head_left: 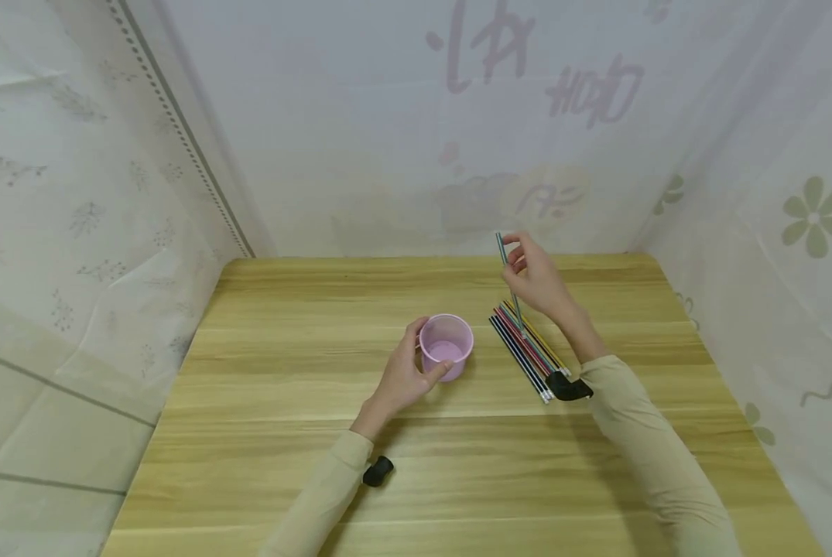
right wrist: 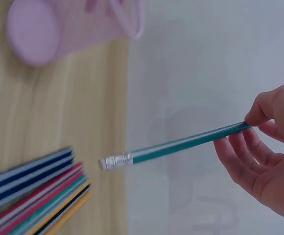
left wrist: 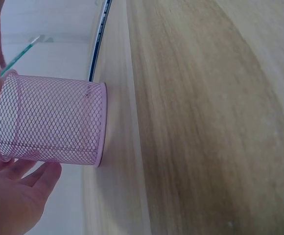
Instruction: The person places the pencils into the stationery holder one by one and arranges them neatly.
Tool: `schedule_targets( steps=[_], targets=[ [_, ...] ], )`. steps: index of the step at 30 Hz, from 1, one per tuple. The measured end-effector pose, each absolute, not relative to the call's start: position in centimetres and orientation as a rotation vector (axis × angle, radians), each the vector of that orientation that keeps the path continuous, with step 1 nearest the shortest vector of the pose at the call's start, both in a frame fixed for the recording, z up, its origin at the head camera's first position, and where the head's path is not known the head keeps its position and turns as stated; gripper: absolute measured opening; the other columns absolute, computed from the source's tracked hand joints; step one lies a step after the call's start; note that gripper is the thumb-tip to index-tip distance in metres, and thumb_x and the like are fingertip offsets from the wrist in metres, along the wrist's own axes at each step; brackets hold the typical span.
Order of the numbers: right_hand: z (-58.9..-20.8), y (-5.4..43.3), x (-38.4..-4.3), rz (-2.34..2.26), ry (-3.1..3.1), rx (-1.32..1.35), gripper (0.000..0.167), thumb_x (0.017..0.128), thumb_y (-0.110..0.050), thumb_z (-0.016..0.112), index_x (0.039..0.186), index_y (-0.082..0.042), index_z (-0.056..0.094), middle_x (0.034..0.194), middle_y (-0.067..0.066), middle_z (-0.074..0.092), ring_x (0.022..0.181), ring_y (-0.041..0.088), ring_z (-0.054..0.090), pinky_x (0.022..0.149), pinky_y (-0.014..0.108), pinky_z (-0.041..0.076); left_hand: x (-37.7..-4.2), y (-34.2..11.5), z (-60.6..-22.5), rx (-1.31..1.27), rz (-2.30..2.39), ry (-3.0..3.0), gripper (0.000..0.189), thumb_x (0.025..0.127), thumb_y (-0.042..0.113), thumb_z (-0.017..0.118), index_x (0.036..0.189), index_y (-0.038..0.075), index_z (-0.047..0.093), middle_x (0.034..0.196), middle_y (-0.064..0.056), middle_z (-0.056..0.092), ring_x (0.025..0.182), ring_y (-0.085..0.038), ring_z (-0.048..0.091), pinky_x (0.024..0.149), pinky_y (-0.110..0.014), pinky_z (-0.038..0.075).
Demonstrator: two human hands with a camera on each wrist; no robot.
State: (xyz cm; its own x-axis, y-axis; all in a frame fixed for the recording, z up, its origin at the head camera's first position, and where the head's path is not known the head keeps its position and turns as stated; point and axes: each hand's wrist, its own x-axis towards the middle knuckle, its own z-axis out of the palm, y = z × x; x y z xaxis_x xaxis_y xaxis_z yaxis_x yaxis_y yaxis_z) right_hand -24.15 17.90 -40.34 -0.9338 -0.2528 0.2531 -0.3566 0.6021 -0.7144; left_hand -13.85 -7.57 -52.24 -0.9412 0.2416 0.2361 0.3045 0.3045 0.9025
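Observation:
My left hand (head_left: pixel 407 375) grips a pink mesh pen holder (left wrist: pixel 54 120) around its side, the thumb on the near side. The pen holder's mouth faces up, and its base is at or close to the wooden tabletop. To its right, my right hand (head_left: pixel 535 280) pinches a green striped pencil (right wrist: pixel 186 143) near one end between thumb and fingertips. This pencil hangs steeply, its white eraser end downward, above a row of pencils (head_left: pixel 527 352). That row holds several striped pencils in dark blue, red, green and yellow-black, their eraser ends toward me.
The wooden table (head_left: pixel 283 348) is enclosed by pale printed curtains (head_left: pixel 360 139) at the back and on both sides. A black strap piece (head_left: pixel 378 470) shows at the left wrist, another black piece (head_left: pixel 569 386) at the right wrist, partly over the pencils' near ends.

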Motion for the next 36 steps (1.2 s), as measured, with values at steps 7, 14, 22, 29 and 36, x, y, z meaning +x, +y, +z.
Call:
schedule_targets(
  steps=[7, 14, 22, 29, 36],
  targets=[
    [-38.2, 16.2, -23.2, 1.370, -2.549, 0.478, 0.044, 0.090, 0.000, 0.055, 0.133, -0.006, 0.051, 0.096, 0.014, 0.060, 0.083, 0.027, 0.062, 0.061, 0.021, 0.052, -13.8, -7.6, -52.0, -0.525, -1.735, -2.508, 0.088, 0.082, 0.013, 0.084, 0.152, 0.003, 0.032, 0.145, -0.023, 0.051, 0.131, -0.043, 0.055, 0.111, -0.048, 0.049],
    [-36.7, 14.2, -22.2, 1.563, -2.319, 0.419, 0.043, 0.091, 0.002, 0.058, 0.133, -0.006, 0.053, 0.095, 0.010, 0.058, 0.081, 0.021, 0.061, 0.057, 0.014, 0.054, -13.9, -7.3, -52.0, -0.512, -1.752, -2.506, 0.089, 0.081, 0.006, 0.083, 0.152, 0.002, 0.031, 0.145, -0.024, 0.051, 0.131, -0.043, 0.055, 0.112, -0.048, 0.048],
    [-36.2, 11.5, -20.9, 1.635, -2.139, 0.402, 0.041, 0.090, 0.011, 0.057, 0.131, 0.006, 0.053, 0.093, 0.016, 0.057, 0.078, 0.020, 0.060, 0.054, 0.010, 0.050, -14.1, -7.2, -52.1, -0.508, -1.745, -2.514, 0.088, 0.081, 0.009, 0.084, 0.152, 0.003, 0.031, 0.145, -0.022, 0.051, 0.132, -0.041, 0.055, 0.112, -0.046, 0.049],
    [-38.4, 10.1, -20.4, 1.643, -2.199, 0.444, 0.041, 0.090, 0.012, 0.057, 0.130, 0.009, 0.051, 0.093, 0.025, 0.058, 0.080, 0.031, 0.063, 0.054, 0.008, 0.050, -14.1, -7.3, -52.0, -0.528, -1.768, -2.503, 0.087, 0.082, 0.011, 0.083, 0.152, 0.004, 0.031, 0.144, -0.022, 0.052, 0.131, -0.041, 0.055, 0.111, -0.047, 0.049],
    [-42.1, 9.3, -20.5, 1.611, -2.248, 0.494, 0.041, 0.087, 0.010, 0.062, 0.127, 0.001, 0.056, 0.090, 0.022, 0.064, 0.080, 0.034, 0.068, 0.055, 0.016, 0.057, -14.4, -7.3, -52.2, -0.529, -1.781, -2.503, 0.087, 0.082, 0.012, 0.083, 0.152, 0.005, 0.031, 0.145, -0.020, 0.051, 0.130, -0.037, 0.056, 0.111, -0.046, 0.050]
  ],
)
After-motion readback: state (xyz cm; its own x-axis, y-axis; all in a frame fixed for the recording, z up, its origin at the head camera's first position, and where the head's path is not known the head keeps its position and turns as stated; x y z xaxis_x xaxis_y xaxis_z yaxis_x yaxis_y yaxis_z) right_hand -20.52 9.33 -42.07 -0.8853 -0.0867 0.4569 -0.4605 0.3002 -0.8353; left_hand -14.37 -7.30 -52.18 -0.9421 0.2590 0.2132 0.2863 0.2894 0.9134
